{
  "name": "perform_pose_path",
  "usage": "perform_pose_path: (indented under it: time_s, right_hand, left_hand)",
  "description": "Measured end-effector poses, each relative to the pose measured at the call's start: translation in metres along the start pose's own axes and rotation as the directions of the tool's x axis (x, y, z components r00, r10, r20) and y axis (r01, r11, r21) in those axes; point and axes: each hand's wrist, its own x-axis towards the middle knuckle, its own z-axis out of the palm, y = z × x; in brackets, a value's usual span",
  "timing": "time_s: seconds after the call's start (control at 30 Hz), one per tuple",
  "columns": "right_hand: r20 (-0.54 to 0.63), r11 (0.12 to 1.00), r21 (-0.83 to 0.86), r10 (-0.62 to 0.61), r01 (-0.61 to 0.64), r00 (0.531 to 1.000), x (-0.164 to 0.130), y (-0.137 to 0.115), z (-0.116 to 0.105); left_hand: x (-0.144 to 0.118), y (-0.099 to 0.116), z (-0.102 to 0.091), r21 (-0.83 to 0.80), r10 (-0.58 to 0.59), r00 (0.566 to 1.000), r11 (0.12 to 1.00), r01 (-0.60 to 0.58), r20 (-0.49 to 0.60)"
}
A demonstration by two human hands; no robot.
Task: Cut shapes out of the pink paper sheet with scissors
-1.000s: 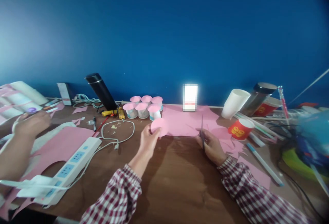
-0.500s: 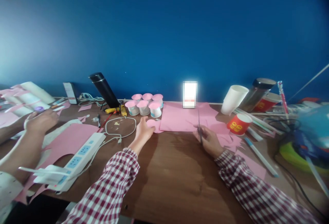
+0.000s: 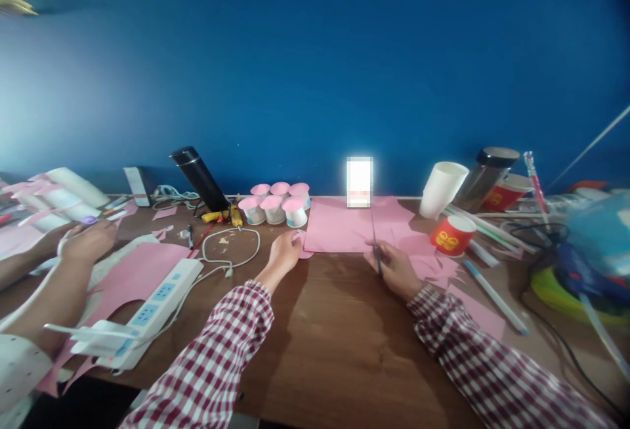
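Note:
My left hand [image 3: 284, 256] rests near the middle of the table, its fingers closed at the edge of a round pink paper piece [image 3: 307, 254]. Its fingertips partly cover that piece. My right hand [image 3: 396, 270] grips a slim dark tool with a long thin tip [image 3: 377, 258], pointing away from me; its exact kind cannot be made out. Under the tip lies a flat pink paper sheet [image 3: 335, 225]. Behind my left hand, several small paper cups with pink tops [image 3: 272, 209] stand in two rows.
A power strip [image 3: 152, 311] and pink offcuts lie left, beside another person's hand [image 3: 88, 242]. A black bottle [image 3: 199, 176] leans behind a looped white cable [image 3: 256, 255]. At right are a red paper cup [image 3: 453, 235], a white cup [image 3: 443, 189] and a marker [image 3: 495, 298].
My left hand has shifted slightly right, and its spread fingers have closed on the round pink piece. My right hand keeps its grip on the tool. The camera view has moved slightly.

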Motion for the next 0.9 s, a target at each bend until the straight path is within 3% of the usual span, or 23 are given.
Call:
perform_pose_path:
  time_s: [0.3,0.5,0.67,0.8,0.9]
  right_hand:
    - [0.013,1.000,-0.026,0.007,-0.006,1.000,0.000,0.004,0.001]
    - [0.008,1.000,-0.013,-0.007,0.007,1.000,0.000,0.004,0.002]
    - [0.030,1.000,-0.015,-0.017,0.018,0.999,-0.001,0.005,0.002]
    - [0.136,0.975,-0.180,-0.103,0.127,0.985,-0.006,0.001,0.001]
    - [0.221,0.924,-0.286,-0.194,0.253,0.956,-0.011,-0.004,0.001]
  left_hand:
    - [-0.016,-0.003,-0.005,0.131,0.138,0.990,0.982,-0.140,0.025]
    - [-0.015,-0.008,0.000,0.124,0.083,0.996,0.989,-0.081,-0.016]
    - [-0.015,-0.006,0.000,0.088,0.125,0.992,0.989,-0.122,-0.026]
    - [-0.018,-0.003,-0.001,0.082,0.145,0.988,0.987,-0.141,-0.046]
    - [-0.024,0.000,0.001,0.106,0.188,0.973,0.979,-0.175,-0.133]
